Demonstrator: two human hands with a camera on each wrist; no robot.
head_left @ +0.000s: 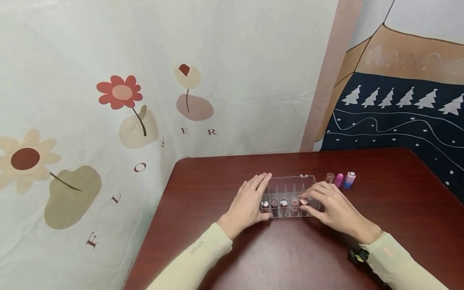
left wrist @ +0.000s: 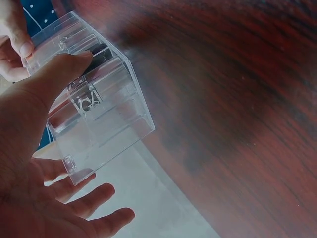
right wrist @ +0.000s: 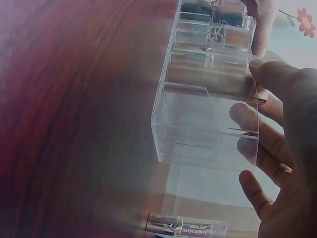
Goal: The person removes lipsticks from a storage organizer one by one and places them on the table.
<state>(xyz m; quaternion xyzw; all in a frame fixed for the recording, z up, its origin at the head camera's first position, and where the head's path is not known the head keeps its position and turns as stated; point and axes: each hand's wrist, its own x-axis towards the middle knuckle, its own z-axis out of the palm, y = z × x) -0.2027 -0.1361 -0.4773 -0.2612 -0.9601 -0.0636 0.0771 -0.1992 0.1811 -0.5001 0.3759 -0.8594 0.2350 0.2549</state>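
Observation:
A clear plastic organizer (head_left: 290,217) with dividers sits on the table, several lipstick tubes (head_left: 284,202) upright in its front row. My left hand (head_left: 248,201) holds its left end, thumb at the front wall; the left wrist view shows the thumb across the clear wall (left wrist: 114,124) and the fingers spread on the other side. Over the right part, my right hand (head_left: 333,205) pinches the top of a rose-gold lipstick tube (head_left: 303,201) between thumb and fingers. In the right wrist view that tube (right wrist: 198,79) stands inside a compartment beside an end one without a tube.
Behind my right hand stand a clear-capped tube (head_left: 329,177), a bright pink tube (head_left: 338,180) and a pink-and-blue tube (head_left: 349,180). The dark red table (head_left: 290,257) reaches back to a flower-printed curtain (head_left: 253,80) and a tree-patterned cloth (head_left: 395,117).

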